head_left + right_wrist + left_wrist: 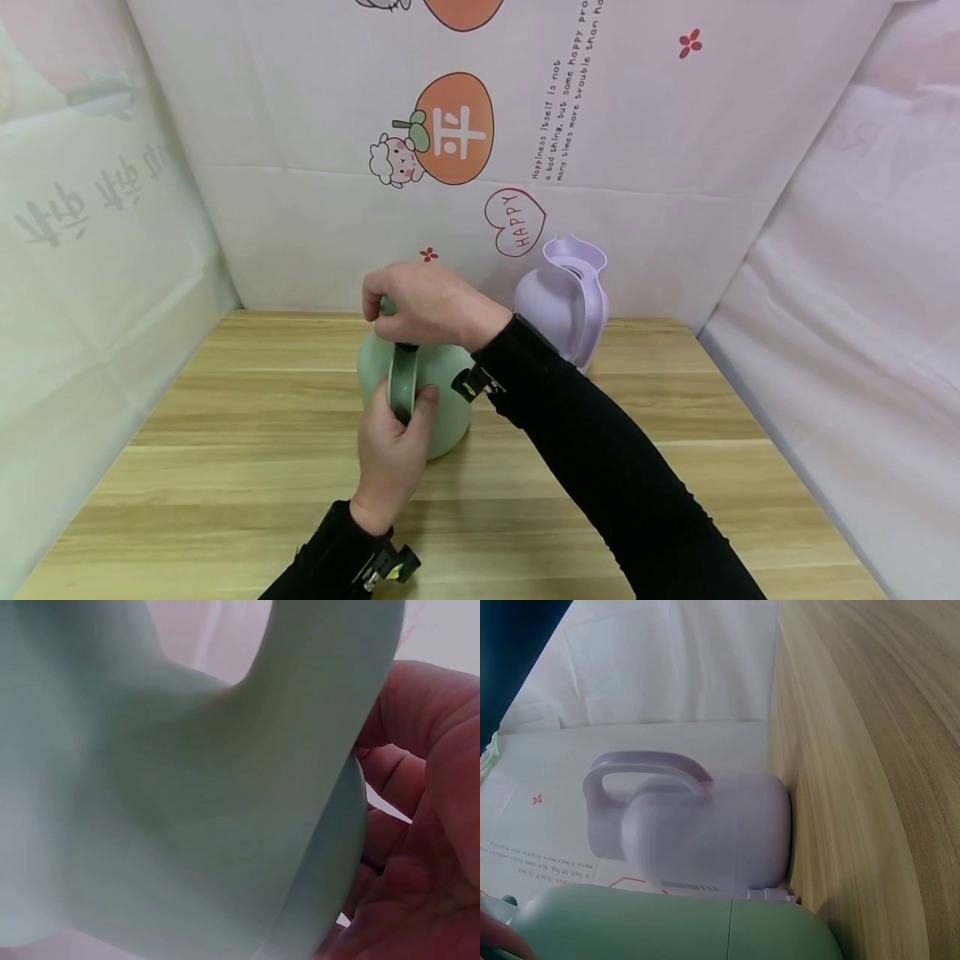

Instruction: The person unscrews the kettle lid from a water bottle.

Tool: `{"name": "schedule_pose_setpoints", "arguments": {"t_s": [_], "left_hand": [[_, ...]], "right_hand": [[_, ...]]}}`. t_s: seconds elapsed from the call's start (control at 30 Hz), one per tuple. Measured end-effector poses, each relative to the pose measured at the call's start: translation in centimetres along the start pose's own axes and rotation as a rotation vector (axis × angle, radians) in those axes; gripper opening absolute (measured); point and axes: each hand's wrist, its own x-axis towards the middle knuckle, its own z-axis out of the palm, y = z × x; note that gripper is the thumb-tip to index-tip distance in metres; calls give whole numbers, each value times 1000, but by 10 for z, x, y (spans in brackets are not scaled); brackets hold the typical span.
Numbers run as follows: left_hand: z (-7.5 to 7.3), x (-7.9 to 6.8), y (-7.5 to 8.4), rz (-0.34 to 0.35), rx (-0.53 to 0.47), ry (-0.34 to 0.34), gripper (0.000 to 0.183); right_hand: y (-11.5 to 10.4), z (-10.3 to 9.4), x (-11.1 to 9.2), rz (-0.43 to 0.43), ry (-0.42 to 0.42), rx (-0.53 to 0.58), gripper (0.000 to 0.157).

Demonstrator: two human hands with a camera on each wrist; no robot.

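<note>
A pale green thermos jug stands on the wooden table with its handle facing me. My left hand grips the lower part of that handle, its thumb along the right side. Over the jug's top, my right hand has its fingers curled round a green piece at the lid, which it mostly hides. In the left wrist view the green jug fills the lower edge. The right wrist view shows the jug very close, with curled fingers at its right.
Behind and to the right stands a lavender thermos jug, also seen in the left wrist view. A printed white cloth hangs at the back, and white cloth sides flank the wooden table.
</note>
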Motion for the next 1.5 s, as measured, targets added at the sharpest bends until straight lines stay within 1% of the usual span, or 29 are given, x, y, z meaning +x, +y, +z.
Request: {"name": "schedule_pose_setpoints", "arguments": {"t_s": [0.3, 0.8, 1.03, 1.17, 1.23, 1.27, 1.3, 1.33, 1.4, 1.5], "left_hand": [[0, -1, 1, -7, -11, -4, 10], [1, -2, -1, 14, -11, 9, 12], [1, -2, -2, 17, 2, 16, 12], [1, -2, -2, 14, 5, 15, 11], [1, -2, -2, 9, 0, 14, 11], [1, -2, -2, 5, -2, 12, 11], [1, -2, -2, 4, -1, 13, 10], [1, -2, -2, 0, -4, 12, 10], [1, -2, -2, -1, -2, 12, 9], [1, -2, -2, 5, 3, 13, 9]], "right_hand": [[-2, 0, -2, -50, 23, 8, 15], [-3, 2, -2, -112, 47, 43, 19], [-5, 3, -3, -130, 76, 48, 20], [-5, 4, -4, -116, 119, 74, 15], [-5, 5, -5, -97, 164, 76, 11], [-5, 5, -5, -73, 186, 72, 11], [-6, 4, -6, -38, 208, 58, 15], [-7, 4, -7, 7, 229, 33, 22], [-10, 2, -9, 124, 253, -37, 43], [-15, 2, -11, 324, 247, -156, 66]]}}
